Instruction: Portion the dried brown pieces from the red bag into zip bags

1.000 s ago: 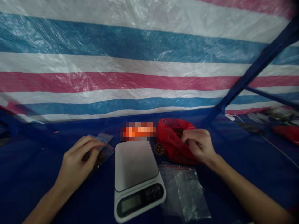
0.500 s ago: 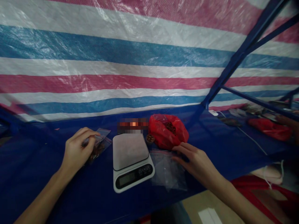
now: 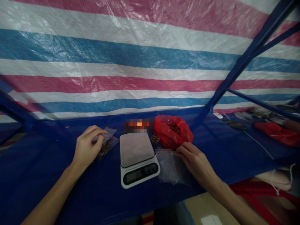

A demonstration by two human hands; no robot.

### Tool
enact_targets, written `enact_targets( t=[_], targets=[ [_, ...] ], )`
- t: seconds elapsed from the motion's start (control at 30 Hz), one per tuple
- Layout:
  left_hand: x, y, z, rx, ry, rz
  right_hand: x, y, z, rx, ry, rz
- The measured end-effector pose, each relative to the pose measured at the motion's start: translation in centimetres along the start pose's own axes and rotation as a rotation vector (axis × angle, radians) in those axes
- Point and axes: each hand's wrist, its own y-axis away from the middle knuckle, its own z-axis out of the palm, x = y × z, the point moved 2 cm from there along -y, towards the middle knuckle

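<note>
Pinching a filled bag [image 3: 107, 148] between thumb and fingers of the left hand [image 3: 89, 144], left of the scale [image 3: 136, 150], well back from the front edge of the surface [image 3: 105, 187]. Holding the right hand [image 3: 195, 159], with fingers bent, at a top corner of the clear bags [image 3: 171, 167]; cannot tell whether pinching them. Just beside the red bag [image 3: 164, 137], nearer the back edge.

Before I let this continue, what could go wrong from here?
The right hand is close to the open red plastic bag; a bump might spill its small brown pieces.

The small round container of similar pieces stands between that bag and the white rectangular scale, so shifting either could tip it.
</note>
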Motion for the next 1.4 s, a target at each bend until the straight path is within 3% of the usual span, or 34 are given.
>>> enact_targets(
  t=[0.23,0.4,0.47,0.6,0.7,0.9,1.03,1.17,1.33,1.4],
  targets=[
    [0.8,0.1,0.0,-0.001,0.043,0.030,-0.1,-1.5,-1.9,0.070,-0.108,-0.055],
    [1.7,-0.6,-0.1,-0.052,0.089,-0.008,-1.1,-4.1,-5.3,0.224,-0.195,-0.090],
    [3.2,-2.2,-0.3,-0.169,0.199,-0.008,-2.2,-6.5,-6.9,0.188,-0.217,-0.162],
    [8.1,-7.1,-0.1,-0.593,0.428,0.067,-5.8,-12.8,-8.7,0.080,-0.120,-0.342],
    [10.6,-10.6,1.1,-0.743,0.450,0.127,-7.9,-17.1,-8.5,0.033,-0.102,-0.358],
    [10.1,-14.0,3.6,-0.587,0.469,0.129,-8.3,-21.4,-6.9,0.049,-0.336,-0.322],
    [9.5,-14.3,4.0,-0.590,0.420,0.204,-7.4,-21.9,-5.8,0.012,-0.456,-0.371],
    [8.6,-14.3,4.8,-0.622,0.356,0.215,-6.3,-22.2,-4.8,-0.064,-0.429,-0.416],
    [7.3,-14.4,5.9,-0.597,0.220,0.185,-5.3,-22.6,-4.3,-0.038,-0.334,-0.430],
    [7.1,-14.4,6.2,-0.589,0.176,0.194,-5.3,-22.7,-4.1,-0.102,-0.327,-0.453]
  ],
)
